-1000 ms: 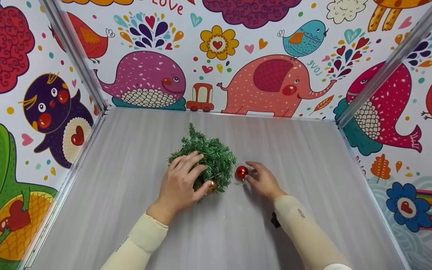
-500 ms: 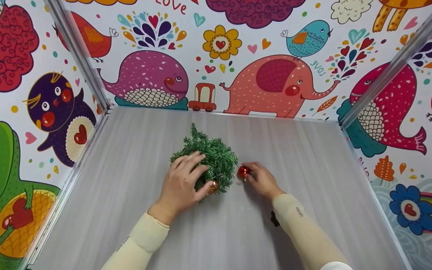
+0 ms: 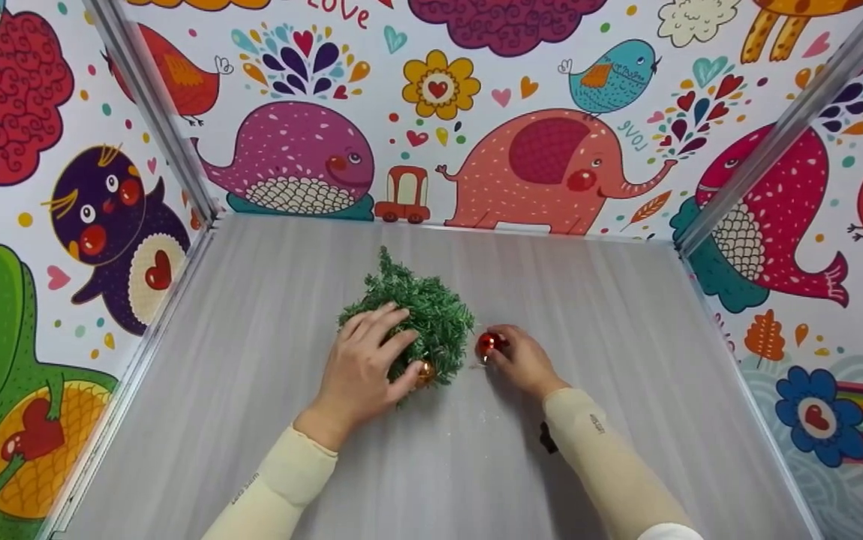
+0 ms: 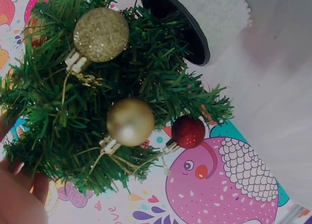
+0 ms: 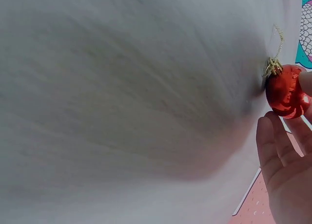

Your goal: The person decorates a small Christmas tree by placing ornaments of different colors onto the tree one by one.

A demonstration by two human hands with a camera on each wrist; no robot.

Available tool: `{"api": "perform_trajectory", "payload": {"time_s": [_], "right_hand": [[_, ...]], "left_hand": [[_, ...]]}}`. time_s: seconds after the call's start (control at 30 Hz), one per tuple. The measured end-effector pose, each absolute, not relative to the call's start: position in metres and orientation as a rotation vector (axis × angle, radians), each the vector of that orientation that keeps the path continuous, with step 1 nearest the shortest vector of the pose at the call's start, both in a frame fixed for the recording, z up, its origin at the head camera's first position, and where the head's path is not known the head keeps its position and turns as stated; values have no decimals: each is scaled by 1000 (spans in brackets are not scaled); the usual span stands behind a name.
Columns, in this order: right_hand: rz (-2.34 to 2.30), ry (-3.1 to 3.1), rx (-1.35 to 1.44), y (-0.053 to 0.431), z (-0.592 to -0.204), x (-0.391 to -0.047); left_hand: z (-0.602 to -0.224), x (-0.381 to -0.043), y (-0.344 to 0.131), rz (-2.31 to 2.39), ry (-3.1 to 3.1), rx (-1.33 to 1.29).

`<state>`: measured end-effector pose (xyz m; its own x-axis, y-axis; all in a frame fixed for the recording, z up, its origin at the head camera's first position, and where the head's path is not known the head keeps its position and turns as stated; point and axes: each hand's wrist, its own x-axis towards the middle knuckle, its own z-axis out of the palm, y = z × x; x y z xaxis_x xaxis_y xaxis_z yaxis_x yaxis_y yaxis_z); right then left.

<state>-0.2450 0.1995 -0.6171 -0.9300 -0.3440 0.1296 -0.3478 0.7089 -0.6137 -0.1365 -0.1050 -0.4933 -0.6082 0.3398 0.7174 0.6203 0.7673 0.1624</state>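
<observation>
A small green artificial Christmas tree (image 3: 437, 311) stands on the table, its top pointing away from me. My left hand (image 3: 360, 360) grips its left side, fingers spread over the branches and thumb beside a gold bauble (image 3: 426, 373). The left wrist view shows a glittery gold bauble (image 4: 101, 35), a smooth gold one (image 4: 130, 122) and a dark red one (image 4: 188, 132) on the branches, plus the black base (image 4: 197, 41). Just right of the tree, my right hand (image 3: 527, 364) pinches a shiny red bauble (image 3: 488, 343). Its gold cap and cord (image 5: 279, 48) show in the right wrist view.
The grey wood-grain tabletop (image 3: 251, 285) is bounded by metal rails (image 3: 127, 360) and cartoon-printed walls (image 3: 431, 150). Small pale specks (image 3: 485, 416) lie in front of the tree. A small black object (image 3: 548, 439) shows beneath the right forearm.
My right fingers have closed around the red bauble, which now sits deeper between thumb and fingers and slightly farther right. My left hand and the tree stay put.
</observation>
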Motion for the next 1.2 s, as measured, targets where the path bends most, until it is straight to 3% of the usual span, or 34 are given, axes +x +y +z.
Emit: {"api": "perform_trajectory", "payload": {"time_s": [1.2], "right_hand": [[982,-2932,566,199,-615,-239]], "left_hand": [[-493,-136,-110,-552,-2237,-714]]}}
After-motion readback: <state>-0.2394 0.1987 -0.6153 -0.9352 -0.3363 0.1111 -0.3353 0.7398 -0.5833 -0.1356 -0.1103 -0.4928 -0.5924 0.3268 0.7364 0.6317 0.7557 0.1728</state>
